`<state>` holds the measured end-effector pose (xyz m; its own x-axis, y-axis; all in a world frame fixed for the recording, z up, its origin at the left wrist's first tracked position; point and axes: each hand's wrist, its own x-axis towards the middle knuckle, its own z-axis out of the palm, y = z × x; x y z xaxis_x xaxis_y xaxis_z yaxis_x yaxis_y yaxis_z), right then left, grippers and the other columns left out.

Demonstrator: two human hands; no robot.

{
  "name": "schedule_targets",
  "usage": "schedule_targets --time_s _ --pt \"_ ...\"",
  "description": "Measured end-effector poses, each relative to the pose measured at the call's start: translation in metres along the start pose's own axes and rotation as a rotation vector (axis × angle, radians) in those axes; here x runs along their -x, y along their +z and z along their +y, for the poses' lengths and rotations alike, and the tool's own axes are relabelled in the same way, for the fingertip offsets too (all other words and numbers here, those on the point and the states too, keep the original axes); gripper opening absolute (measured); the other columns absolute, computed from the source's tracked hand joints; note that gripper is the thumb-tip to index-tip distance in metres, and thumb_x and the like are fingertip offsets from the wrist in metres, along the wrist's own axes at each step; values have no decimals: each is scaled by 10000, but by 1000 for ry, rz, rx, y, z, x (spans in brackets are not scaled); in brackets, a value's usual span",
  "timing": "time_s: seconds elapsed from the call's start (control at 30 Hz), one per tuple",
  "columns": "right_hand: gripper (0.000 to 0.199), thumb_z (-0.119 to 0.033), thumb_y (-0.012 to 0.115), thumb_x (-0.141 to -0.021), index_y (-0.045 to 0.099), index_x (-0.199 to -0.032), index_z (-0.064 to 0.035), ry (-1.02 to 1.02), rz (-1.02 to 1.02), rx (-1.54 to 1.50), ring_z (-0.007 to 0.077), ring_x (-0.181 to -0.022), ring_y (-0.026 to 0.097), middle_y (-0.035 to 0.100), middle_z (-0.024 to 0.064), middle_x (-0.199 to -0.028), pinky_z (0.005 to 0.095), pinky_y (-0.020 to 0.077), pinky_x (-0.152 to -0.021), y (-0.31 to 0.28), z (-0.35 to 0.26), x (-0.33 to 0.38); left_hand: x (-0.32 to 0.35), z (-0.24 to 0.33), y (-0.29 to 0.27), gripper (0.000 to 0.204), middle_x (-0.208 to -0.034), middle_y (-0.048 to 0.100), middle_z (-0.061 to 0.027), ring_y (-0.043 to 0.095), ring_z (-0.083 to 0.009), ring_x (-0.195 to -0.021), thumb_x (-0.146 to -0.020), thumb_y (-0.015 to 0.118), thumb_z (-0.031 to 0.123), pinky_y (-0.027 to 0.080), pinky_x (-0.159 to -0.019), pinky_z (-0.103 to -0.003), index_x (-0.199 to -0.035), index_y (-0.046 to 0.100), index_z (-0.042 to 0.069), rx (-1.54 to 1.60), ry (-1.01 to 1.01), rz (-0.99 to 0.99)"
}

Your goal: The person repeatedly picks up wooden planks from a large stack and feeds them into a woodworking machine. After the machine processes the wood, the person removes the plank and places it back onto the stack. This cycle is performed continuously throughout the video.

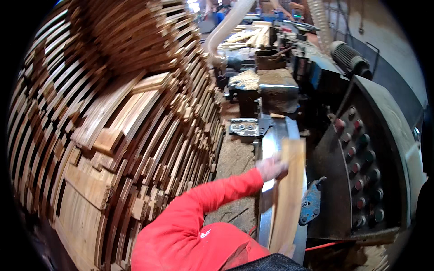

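Note:
My left hand (271, 168), at the end of a red sleeve (212, 194), grips the left edge of a long pale wooden board (289, 194). The hand is blurred. The board lies lengthwise on the shiny metal feed table (267, 144) of a woodworking machine, pointing away from me. My right hand does not show; the board's near end runs down behind a dark cloth (271, 264) at the lower edge.
A tall stack of wooden slats (113, 135) fills the left side. At the right stands a grey control panel (366, 176) with several round buttons, with a blue bracket (311, 203) below. Sawdust (235, 158) covers the floor strip. A pale dust hose (226, 27) and a motor (346, 56) lie farther back.

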<state>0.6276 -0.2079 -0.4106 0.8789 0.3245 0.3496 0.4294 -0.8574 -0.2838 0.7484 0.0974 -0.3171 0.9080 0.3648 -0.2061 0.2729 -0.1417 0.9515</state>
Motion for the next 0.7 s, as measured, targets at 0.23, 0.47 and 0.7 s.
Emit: schedule_targets --time_s 0.23,0.47,0.7 --pt "700 -523 478 -865 338 -1427 -131 8 429 208 311 -1210 486 392 112 -1428 393 408 -995 222 -27 -181 116 168 -199 369 -871 655 -90 609 -127 -717 -859 664 216 519 -622 -267 -1132 569 -13 144 652 303" --pt "774 -426 655 -794 340 -1434 -127 62 -2 59 364 -1241 438 351 155 -1451 419 369 -1043 192 -127 -276 435 106 -469 257 -758 598 -65 580 -184 -670 -865 632 256 497 -586 -334 -944 585 16 -734 -36 1874" --pt "575 -268 632 -842 457 -1351 -66 -133 81 -116 388 -1237 441 458 216 -1357 462 353 -1058 159 -95 -179 645 -62 -509 317 -857 593 -70 579 -199 -756 -828 664 266 500 -651 -362 -1020 570 32 18 -1028 2253"
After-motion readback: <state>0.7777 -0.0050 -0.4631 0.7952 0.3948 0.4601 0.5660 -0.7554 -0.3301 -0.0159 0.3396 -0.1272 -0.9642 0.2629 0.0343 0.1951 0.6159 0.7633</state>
